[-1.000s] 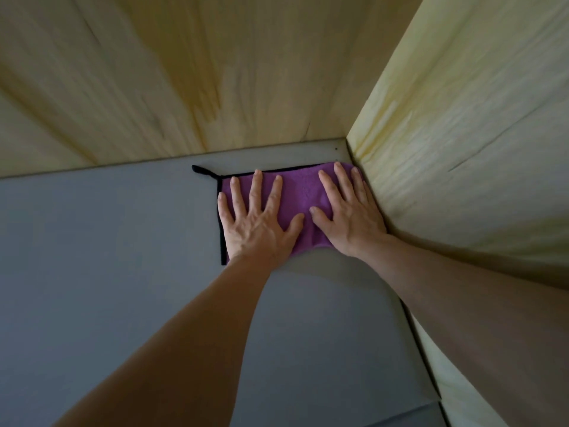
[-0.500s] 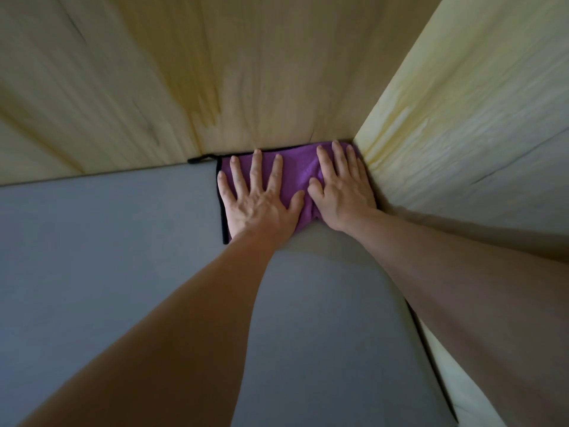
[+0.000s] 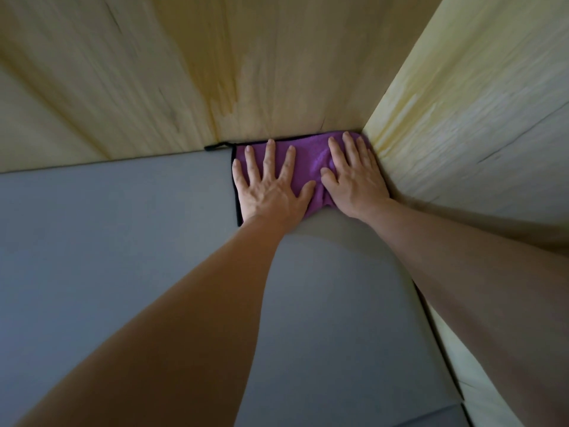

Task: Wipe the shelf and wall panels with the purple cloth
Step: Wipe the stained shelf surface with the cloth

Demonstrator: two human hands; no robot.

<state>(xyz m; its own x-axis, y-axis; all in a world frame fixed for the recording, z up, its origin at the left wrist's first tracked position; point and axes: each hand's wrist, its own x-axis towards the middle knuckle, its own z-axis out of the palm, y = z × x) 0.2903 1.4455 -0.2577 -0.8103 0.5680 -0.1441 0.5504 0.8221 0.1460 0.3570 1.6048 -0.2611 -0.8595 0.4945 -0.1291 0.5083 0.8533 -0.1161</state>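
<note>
Forearms: mine, both bare, reaching from the near edge toward the back corner, where the purple cloth [image 3: 311, 167] lies.
Shelf: the grey shelf [image 3: 107, 241] under my arms looks smooth, flat and matte, with a seam near its front right end.
Left hand: my left hand [image 3: 271, 192] lies flat on the left half of the cloth, fingers [image 3: 269, 158] straight and fanned apart, palm pressing down, heel at the cloth's near edge.
Right hand: my right hand [image 3: 357, 183] presses the right half flat, fingers [image 3: 349, 149] straight and closer together, little-finger side just beside the right wall panel [image 3: 477, 134].
Cloth position: it is pushed fully into the corner, far edge touching the back wall panel [image 3: 184, 72], right end against the right panel.
Cloth make: nubby purple pile, soft, roughly rectangular, bound in black trim, with a small black hanging loop [image 3: 217, 146] sticking out to its left along the back panel's foot.
Cloth shape: a fold has bunched up between my two hands.
Panels: pale yellow wood, streaky grain, a darker stain on the back panel above the cloth.
Risk, bunching: I judge that pushing my hands together would ruck the cloth further, so less of it wipes.
Risk, corner: flat palms may skip the very seam where dust collects; fingertips would need to drive the edge in.
Risk, knuckles: my right hand could scrape the right panel if I slide further toward it.
Remaining: I judge both panels need wiping yet.
</note>
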